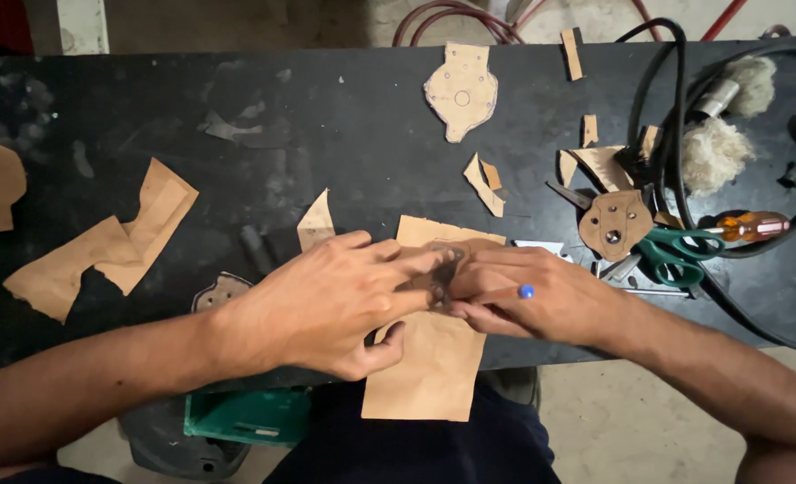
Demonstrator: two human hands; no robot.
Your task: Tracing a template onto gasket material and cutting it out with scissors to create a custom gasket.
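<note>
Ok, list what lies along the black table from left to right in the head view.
Brown paper scrap → left hand → paper sheet → right hand → green scissors → orange-handled screwdriver.

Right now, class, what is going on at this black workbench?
A person presses both hands onto a tan sheet of brown paper lying over the near edge of the black workbench. The left hand holds a small dark metal part flat on the sheet, while the right hand holds a pen with a blue cap against it. Cut paper shapes, green-handled scissors and an orange-handled screwdriver lie around.
</note>
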